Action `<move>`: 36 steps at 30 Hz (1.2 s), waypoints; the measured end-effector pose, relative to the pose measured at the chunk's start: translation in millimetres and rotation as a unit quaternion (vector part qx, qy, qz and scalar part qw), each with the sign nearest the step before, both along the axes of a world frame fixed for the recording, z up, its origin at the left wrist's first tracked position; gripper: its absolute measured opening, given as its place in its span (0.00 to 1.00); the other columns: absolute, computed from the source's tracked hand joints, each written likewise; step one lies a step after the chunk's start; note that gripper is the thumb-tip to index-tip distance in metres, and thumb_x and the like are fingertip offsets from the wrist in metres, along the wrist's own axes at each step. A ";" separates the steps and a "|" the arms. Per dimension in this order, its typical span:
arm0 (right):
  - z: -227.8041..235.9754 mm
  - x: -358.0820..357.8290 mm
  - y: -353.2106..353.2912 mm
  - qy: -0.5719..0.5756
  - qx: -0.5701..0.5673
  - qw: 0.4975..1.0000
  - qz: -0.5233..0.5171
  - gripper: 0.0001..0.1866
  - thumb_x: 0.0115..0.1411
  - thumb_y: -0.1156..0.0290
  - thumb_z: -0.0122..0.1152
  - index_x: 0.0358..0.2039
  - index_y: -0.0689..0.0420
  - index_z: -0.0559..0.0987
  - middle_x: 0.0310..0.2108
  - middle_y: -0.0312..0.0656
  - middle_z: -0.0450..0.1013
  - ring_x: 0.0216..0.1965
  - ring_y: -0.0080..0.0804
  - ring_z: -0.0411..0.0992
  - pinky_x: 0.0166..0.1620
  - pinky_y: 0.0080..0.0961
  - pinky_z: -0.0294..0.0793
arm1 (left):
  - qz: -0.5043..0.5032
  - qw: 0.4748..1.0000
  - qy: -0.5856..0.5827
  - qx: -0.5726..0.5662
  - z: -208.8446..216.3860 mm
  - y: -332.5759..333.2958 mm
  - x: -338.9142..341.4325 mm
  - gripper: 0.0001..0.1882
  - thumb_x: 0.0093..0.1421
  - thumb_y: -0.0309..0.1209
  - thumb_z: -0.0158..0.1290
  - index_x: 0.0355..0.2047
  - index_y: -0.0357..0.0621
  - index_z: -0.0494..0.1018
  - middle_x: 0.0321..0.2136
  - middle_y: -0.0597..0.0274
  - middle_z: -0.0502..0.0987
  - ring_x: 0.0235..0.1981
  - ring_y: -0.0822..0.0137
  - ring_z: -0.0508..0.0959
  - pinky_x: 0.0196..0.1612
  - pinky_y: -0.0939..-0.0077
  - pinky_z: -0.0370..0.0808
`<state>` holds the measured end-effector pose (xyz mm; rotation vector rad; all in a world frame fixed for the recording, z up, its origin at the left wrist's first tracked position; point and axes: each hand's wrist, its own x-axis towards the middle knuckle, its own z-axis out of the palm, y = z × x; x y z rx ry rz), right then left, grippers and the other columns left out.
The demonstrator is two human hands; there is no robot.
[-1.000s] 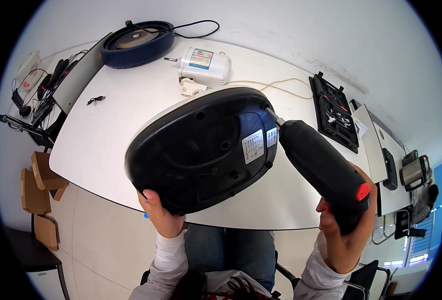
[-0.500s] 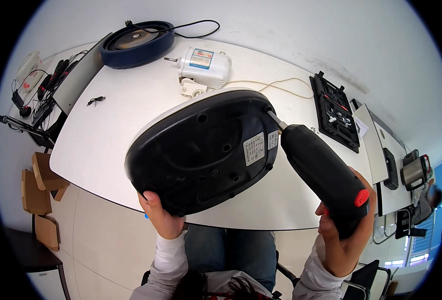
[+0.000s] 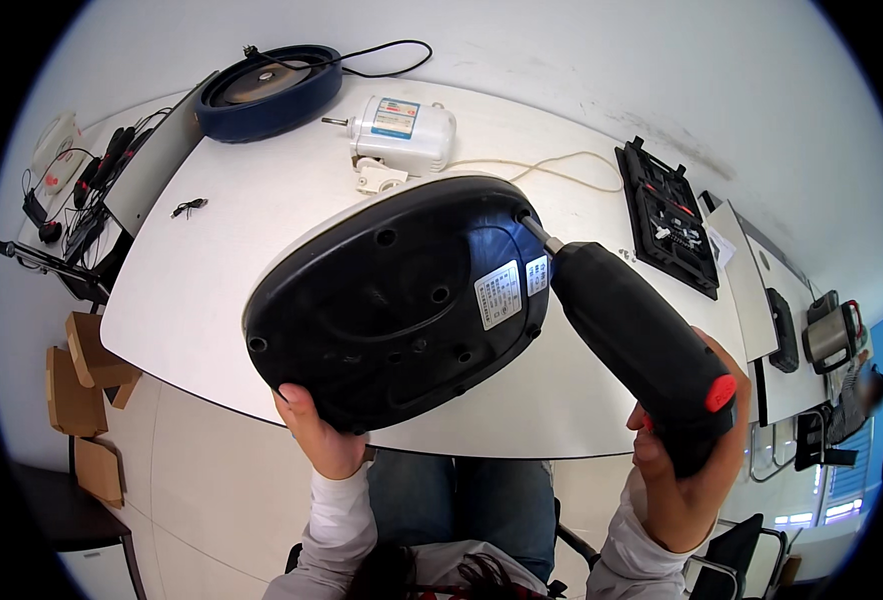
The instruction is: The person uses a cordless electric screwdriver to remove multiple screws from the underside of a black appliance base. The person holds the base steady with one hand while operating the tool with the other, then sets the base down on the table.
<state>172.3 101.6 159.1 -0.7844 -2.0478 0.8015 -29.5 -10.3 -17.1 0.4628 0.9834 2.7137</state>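
Note:
My left hand (image 3: 324,437) grips the lower left edge of an oval appliance base (image 3: 362,290), thumb on its black underside. The base is tilted up above the table, with several round screw holes, two white labels and a pale rim along its far side. In my right hand (image 3: 687,490) is a black cordless screwdriver (image 3: 637,325) with a red button, my fingers wrapped round its handle. Its metal bit (image 3: 539,232) reaches into the hole at the upper right of the base. Whether a screw sits in that hole, I cannot tell.
On the white table (image 3: 202,270) stand a white motor (image 3: 402,135) with a cord and a dark blue wheel-shaped thing (image 3: 270,93). An open black tool case (image 3: 667,215) lies at the right, small metal parts (image 3: 628,255) beside it. Cardboard boxes (image 3: 77,390) are at the left.
The base has shifted slightly left and the screwdriver's tip with it. A bluish light now falls on the underside near the bit, brightening the labels. Both hands keep their hold.

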 end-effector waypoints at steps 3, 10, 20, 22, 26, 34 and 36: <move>-1.3 0.8 0.4 0.003 -0.002 1.000 -0.002 0.40 0.43 0.69 0.72 0.55 0.65 0.63 0.42 0.55 0.73 0.37 0.43 0.78 0.41 0.28 0.76 | 0.019 1.000 -0.023 -0.006 7.0 2.5 2.4 0.34 0.62 0.54 0.44 0.59 0.41 0.55 0.54 0.55 0.65 0.52 0.60 0.70 0.53 0.67 0.70; -3.1 0.6 1.1 0.015 -0.008 1.000 0.002 0.40 0.43 0.68 0.73 0.54 0.66 0.63 0.42 0.55 0.73 0.36 0.41 0.78 0.40 0.27 0.76 | -0.009 1.000 -0.003 -0.004 0.4 -0.8 0.1 0.31 0.64 0.53 0.40 0.61 0.49 0.55 0.57 0.60 0.65 0.54 0.60 0.69 0.56 0.66 0.68; -4.8 1.7 2.3 0.010 0.002 1.000 0.000 0.40 0.44 0.67 0.72 0.54 0.65 0.63 0.42 0.54 0.74 0.36 0.41 0.78 0.40 0.27 0.76 | -0.011 1.000 -0.001 -0.001 -0.1 -1.4 0.0 0.31 0.64 0.53 0.40 0.61 0.49 0.55 0.57 0.60 0.64 0.55 0.60 0.68 0.56 0.65 0.68; -5.7 2.0 1.9 0.015 -0.005 1.000 -0.003 0.40 0.44 0.66 0.73 0.54 0.65 0.63 0.42 0.54 0.74 0.35 0.41 0.78 0.39 0.27 0.76 | -0.010 1.000 -0.003 0.000 -0.4 -1.4 0.3 0.31 0.65 0.53 0.40 0.61 0.49 0.55 0.57 0.60 0.64 0.55 0.60 0.68 0.56 0.65 0.67; -4.6 1.9 2.0 0.014 -0.011 1.000 -0.003 0.40 0.43 0.66 0.73 0.54 0.65 0.64 0.42 0.54 0.74 0.35 0.41 0.78 0.39 0.27 0.76 | -0.007 1.000 -0.010 0.000 -0.7 -1.4 0.2 0.31 0.65 0.53 0.40 0.61 0.48 0.55 0.57 0.60 0.64 0.55 0.60 0.68 0.57 0.65 0.67; -4.2 1.3 0.5 0.023 -0.030 0.999 -0.002 0.39 0.43 0.70 0.71 0.55 0.64 0.63 0.41 0.54 0.74 0.37 0.41 0.77 0.40 0.27 0.75 | -0.014 1.000 -0.007 0.001 0.3 -0.9 0.5 0.32 0.64 0.53 0.40 0.61 0.48 0.55 0.57 0.59 0.64 0.55 0.60 0.68 0.57 0.65 0.66; -3.9 1.0 0.3 0.023 -0.035 0.999 -0.003 0.39 0.43 0.71 0.71 0.55 0.64 0.63 0.40 0.54 0.74 0.37 0.41 0.77 0.40 0.27 0.75 | -0.016 1.000 -0.006 -0.001 -1.3 -2.1 -0.4 0.32 0.64 0.53 0.40 0.61 0.48 0.55 0.57 0.59 0.64 0.55 0.60 0.68 0.57 0.65 0.66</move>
